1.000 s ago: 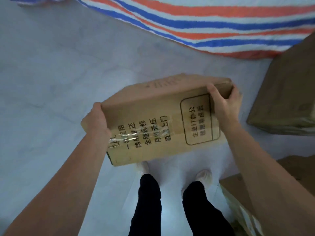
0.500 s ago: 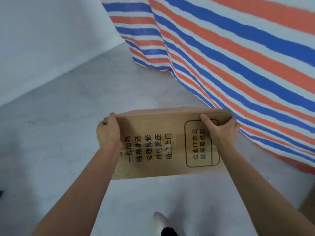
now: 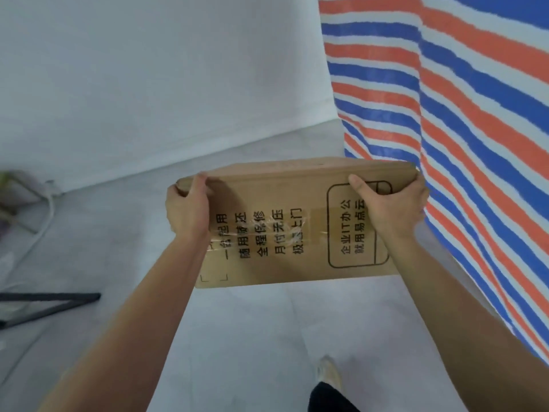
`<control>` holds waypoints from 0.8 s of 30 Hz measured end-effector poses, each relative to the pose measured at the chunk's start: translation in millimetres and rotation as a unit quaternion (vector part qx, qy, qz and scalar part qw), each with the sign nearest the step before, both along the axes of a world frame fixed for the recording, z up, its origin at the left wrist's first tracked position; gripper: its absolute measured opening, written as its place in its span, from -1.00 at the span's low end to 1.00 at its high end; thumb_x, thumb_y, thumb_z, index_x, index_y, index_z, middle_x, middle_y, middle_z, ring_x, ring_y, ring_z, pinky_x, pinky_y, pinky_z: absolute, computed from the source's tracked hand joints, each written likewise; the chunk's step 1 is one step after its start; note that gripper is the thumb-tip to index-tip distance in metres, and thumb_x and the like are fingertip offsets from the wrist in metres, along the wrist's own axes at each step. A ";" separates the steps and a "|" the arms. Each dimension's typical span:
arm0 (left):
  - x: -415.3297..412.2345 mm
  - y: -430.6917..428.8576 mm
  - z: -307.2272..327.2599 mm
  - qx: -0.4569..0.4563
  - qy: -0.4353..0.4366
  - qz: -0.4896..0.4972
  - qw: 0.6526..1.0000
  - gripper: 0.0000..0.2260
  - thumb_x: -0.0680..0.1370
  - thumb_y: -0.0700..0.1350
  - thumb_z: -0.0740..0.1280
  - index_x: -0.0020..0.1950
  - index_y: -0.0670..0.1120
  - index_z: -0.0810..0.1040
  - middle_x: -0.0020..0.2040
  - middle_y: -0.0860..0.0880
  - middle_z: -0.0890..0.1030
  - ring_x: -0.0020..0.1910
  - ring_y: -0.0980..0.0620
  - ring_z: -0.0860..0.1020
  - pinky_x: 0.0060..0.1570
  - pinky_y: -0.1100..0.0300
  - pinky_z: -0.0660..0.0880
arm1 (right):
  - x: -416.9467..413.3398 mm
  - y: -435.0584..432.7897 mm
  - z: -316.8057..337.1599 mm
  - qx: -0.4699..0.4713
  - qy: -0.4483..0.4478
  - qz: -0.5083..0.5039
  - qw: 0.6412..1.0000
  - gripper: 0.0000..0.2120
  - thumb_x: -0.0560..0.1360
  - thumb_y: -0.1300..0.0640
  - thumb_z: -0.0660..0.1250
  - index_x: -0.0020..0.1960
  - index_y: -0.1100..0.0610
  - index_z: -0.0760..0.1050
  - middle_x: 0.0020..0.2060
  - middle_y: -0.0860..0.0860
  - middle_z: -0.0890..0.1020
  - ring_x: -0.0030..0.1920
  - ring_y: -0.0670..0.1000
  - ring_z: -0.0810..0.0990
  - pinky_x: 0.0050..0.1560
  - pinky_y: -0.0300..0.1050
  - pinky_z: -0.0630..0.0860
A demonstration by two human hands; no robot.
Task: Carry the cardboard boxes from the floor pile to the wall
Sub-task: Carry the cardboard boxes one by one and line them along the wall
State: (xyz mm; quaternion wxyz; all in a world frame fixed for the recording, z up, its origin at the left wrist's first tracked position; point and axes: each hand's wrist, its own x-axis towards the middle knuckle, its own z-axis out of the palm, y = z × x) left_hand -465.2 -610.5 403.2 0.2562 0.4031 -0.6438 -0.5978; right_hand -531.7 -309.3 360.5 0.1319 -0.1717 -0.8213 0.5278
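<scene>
Item: cardboard box [image 3: 285, 227], printed face up. Location: in air above floor [image 3: 252, 328], wall [image 3: 148, 84] ahead. My left hand [image 3: 187, 212] grips left end, right hand [image 3: 392, 209] grips right end. Step: carry leg, I judge. Next: reach wall, set down at base, clear of striped tarp [image 3: 475, 144].

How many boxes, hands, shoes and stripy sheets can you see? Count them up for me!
cardboard box: 1
hands: 2, the left hand and the right hand, both holding the box
shoe: 1
striped tarp: 1
Total: 5
</scene>
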 end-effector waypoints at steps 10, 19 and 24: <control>-46.9 -177.2 30.7 0.006 0.052 0.184 0.981 -0.52 0.31 0.25 0.41 0.12 0.02 0.52 0.04 -0.01 0.60 0.01 -0.02 0.58 0.14 -0.16 0.55 | -156.7 -223.0 51.8 -0.008 0.039 0.206 0.978 0.24 0.12 -0.49 0.52 0.57 0.06 0.07 0.46 0.04 0.26 0.48 0.18 0.23 0.49 0.27 0.18; -80.5 -386.5 13.1 0.025 0.062 0.273 0.960 -0.66 0.30 0.29 0.38 -0.08 0.12 0.51 -0.03 0.07 0.58 0.03 -0.07 0.54 0.21 -0.20 0.48 | -239.1 -468.7 45.1 -0.018 0.039 0.305 0.951 0.24 0.06 -0.53 0.51 0.53 0.04 0.13 0.42 0.03 0.30 0.44 0.20 0.28 0.46 0.33 0.23; -126.5 -498.0 25.0 0.013 0.059 0.290 0.955 -0.67 0.31 0.30 0.37 -0.10 0.11 0.51 -0.05 0.05 0.60 0.05 -0.10 0.54 0.24 -0.21 0.45 | -292.1 -585.8 52.1 -0.014 0.046 0.313 0.949 0.20 0.12 -0.47 0.54 0.53 0.08 0.15 0.41 0.06 0.32 0.43 0.19 0.30 0.49 0.25 0.17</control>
